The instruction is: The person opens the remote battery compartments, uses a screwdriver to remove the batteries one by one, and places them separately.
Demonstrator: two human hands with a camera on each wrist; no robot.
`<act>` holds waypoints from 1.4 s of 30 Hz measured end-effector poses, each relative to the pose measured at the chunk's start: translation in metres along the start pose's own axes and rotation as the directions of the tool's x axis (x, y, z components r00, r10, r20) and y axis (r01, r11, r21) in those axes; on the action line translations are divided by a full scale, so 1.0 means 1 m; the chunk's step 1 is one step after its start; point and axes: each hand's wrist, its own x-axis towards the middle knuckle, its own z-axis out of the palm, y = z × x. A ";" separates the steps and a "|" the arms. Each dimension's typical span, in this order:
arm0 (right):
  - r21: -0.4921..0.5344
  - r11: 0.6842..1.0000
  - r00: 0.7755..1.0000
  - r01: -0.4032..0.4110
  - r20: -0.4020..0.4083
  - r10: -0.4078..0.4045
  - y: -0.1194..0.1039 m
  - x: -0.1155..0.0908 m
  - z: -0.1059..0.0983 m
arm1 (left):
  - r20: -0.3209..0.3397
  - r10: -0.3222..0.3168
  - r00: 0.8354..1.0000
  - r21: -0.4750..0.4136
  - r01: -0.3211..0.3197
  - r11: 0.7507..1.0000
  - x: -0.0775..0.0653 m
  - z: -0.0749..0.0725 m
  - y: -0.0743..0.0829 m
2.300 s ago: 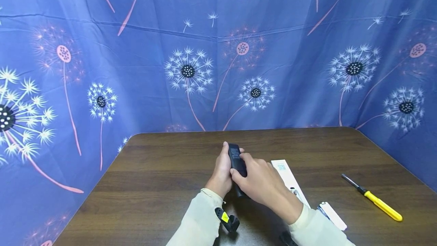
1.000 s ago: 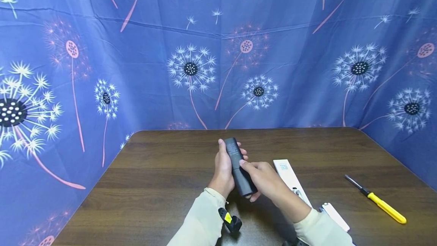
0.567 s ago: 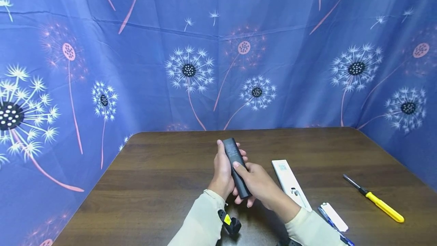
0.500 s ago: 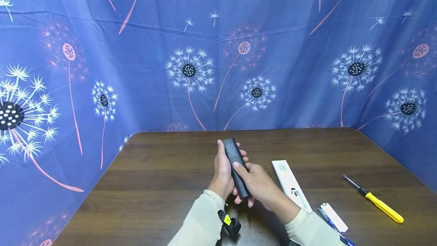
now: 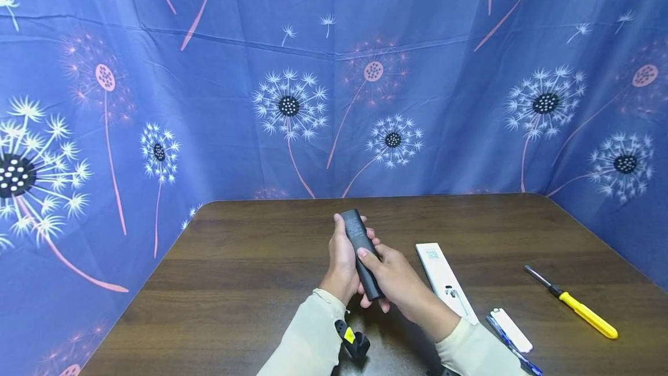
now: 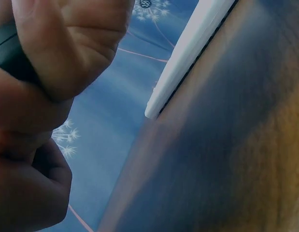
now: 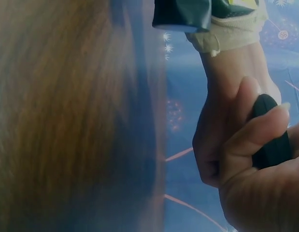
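A slim black remote control (image 5: 361, 235), its back with faint print turned up, is held between both hands above the table. My left hand (image 5: 341, 257) grips it from the left, thumb along the side and fingertips showing past the far edge. My right hand (image 5: 402, 283) holds the near end, thumb pressed on the back and fingers curled beneath. In the right wrist view, the dark end of the remote (image 7: 274, 150) shows between the curled fingers. Fingers cover most of the remote (image 6: 14, 53) in the left wrist view.
A long white tray-like piece (image 5: 435, 266) with small dark bits lies right of the hands. Beyond the right sleeve are a small white strip (image 5: 511, 329), a blue pen (image 5: 508, 341) and a yellow-handled screwdriver (image 5: 579, 306). A blue patterned cloth (image 5: 334, 103) hangs behind the wooden table (image 5: 235, 283).
My right hand has shifted toward the remote's near end. A second ago a seam crossed the back and the lower part stuck out; now it looks even. The last half second shows little motion.
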 end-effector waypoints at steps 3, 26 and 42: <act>-0.001 1.000 0.999 -0.001 -0.041 0.001 0.001 -0.001 0.003 | -0.015 0.003 1.000 -0.007 -0.003 1.000 0.000 0.001 0.000; 0.164 0.986 0.995 -0.009 -0.094 0.025 0.009 -0.016 0.010 | -0.024 -0.055 0.998 -0.025 0.054 0.998 -0.003 0.004 -0.003; 0.209 0.976 0.997 -0.064 -0.030 0.072 0.008 -0.008 0.006 | 0.024 -0.059 0.998 0.039 0.058 0.998 -0.002 0.002 -0.001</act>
